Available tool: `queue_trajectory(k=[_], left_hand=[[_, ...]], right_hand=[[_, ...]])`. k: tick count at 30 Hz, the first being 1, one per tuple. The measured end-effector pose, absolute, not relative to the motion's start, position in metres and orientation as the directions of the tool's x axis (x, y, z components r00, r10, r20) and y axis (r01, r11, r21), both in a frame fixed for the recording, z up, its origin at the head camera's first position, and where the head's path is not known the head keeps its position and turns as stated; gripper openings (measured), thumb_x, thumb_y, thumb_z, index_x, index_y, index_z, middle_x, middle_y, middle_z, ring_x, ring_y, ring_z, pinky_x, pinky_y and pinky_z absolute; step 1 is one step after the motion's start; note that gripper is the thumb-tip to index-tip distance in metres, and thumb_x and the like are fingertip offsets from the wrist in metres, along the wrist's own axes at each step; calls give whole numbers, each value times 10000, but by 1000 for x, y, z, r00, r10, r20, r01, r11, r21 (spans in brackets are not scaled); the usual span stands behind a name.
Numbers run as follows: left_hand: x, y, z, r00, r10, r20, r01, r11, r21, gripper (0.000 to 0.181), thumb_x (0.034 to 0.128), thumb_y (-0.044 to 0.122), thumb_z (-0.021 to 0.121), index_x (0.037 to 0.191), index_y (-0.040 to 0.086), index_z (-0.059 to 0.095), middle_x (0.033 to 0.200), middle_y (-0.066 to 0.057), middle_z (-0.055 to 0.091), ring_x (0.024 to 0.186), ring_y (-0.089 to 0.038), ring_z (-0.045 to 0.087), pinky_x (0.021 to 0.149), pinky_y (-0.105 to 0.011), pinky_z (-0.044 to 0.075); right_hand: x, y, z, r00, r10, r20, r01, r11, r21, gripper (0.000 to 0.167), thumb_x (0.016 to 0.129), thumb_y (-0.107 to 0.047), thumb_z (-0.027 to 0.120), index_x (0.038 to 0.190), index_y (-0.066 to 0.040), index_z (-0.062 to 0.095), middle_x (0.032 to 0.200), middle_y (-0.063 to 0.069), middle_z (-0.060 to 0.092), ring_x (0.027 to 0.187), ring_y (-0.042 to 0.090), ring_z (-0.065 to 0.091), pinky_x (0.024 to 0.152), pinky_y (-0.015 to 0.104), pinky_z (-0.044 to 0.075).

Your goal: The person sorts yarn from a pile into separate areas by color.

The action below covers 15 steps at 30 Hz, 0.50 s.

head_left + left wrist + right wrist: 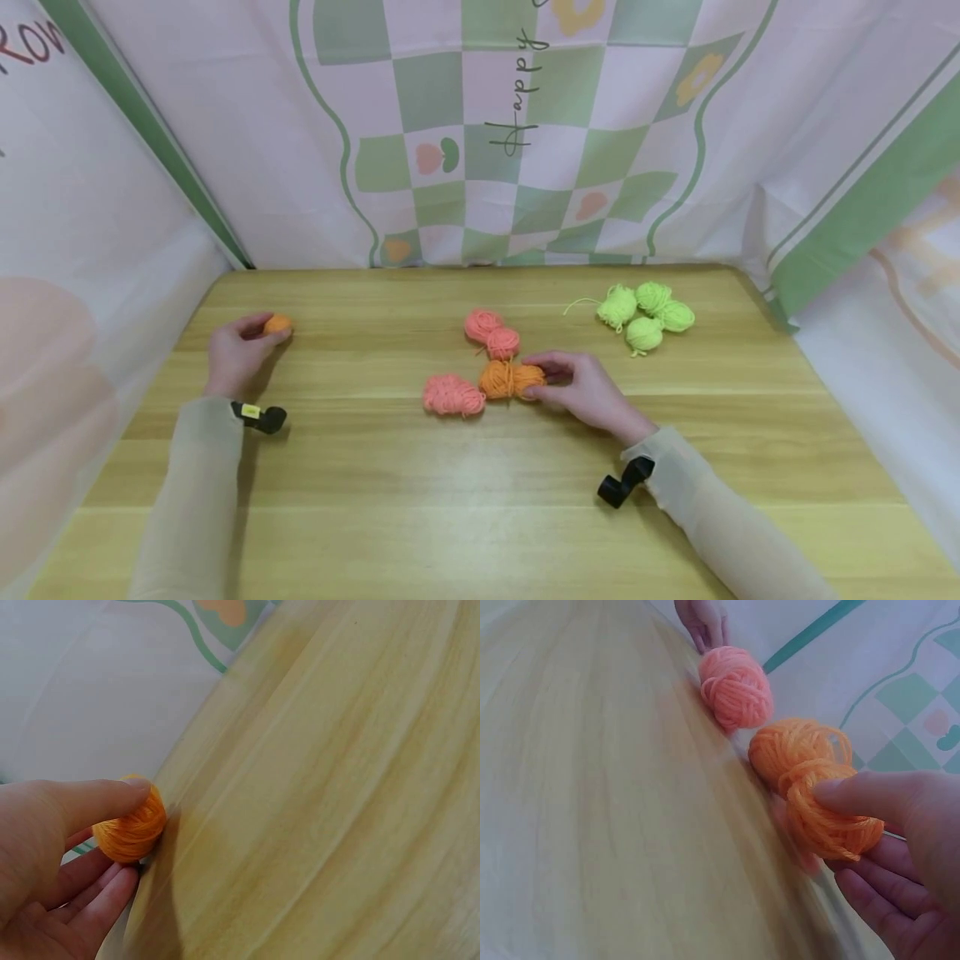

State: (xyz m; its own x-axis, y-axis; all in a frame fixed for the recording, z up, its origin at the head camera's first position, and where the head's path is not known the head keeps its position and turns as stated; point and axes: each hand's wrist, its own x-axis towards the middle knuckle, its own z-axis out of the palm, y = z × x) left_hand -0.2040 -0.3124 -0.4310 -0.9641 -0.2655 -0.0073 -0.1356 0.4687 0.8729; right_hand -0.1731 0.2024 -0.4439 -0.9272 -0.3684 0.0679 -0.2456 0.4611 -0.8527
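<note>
At the table's left side, my left hand pinches a small orange yarn ball between thumb and fingers; the left wrist view shows the thumb over the ball. Near the middle, my right hand grips the right end of an orange yarn bundle, tied at its waist. A pink yarn bundle lies against its left end, and another pink bundle lies just behind it. In the right wrist view, the thumb rests on the orange bundle, with the fingers partly hidden behind it.
Several light green yarn balls are grouped at the back right of the wooden table, with a loose strand trailing left. A patterned curtain hangs behind the table, and white cloth stands along both sides.
</note>
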Motion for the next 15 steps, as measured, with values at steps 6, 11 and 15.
queue_trajectory(k=[6,11,15], left_hand=[[-204,-314,-433,-966,-257,-4,-132,481,866,590,939,283,768,1403,-25,573,1346,-222,601,1108,-175,577,831,-98,471],[-204,-314,-433,-966,-258,4,-125,480,868,592,936,283,772,1398,-30,575,1339,-225,605,1065,-128,582,819,-92,471],[-203,-314,-432,-966,-260,4,-125,479,869,590,935,284,773,1396,-28,576,1339,-224,605,1056,-118,581,825,-97,469]], right_hand=[[-171,201,-438,-935,-341,100,-250,431,-867,453,835,-259,868,1236,-107,721,1153,38,722,1013,215,688,889,345,567],[-171,198,-429,-936,-326,130,-269,429,-862,417,848,-258,856,1227,-144,726,1136,-14,726,1016,193,678,926,395,551],[-172,194,-421,-938,-312,152,-274,401,-874,400,850,-254,854,1218,-164,728,1116,-27,728,1020,195,673,942,460,537]])
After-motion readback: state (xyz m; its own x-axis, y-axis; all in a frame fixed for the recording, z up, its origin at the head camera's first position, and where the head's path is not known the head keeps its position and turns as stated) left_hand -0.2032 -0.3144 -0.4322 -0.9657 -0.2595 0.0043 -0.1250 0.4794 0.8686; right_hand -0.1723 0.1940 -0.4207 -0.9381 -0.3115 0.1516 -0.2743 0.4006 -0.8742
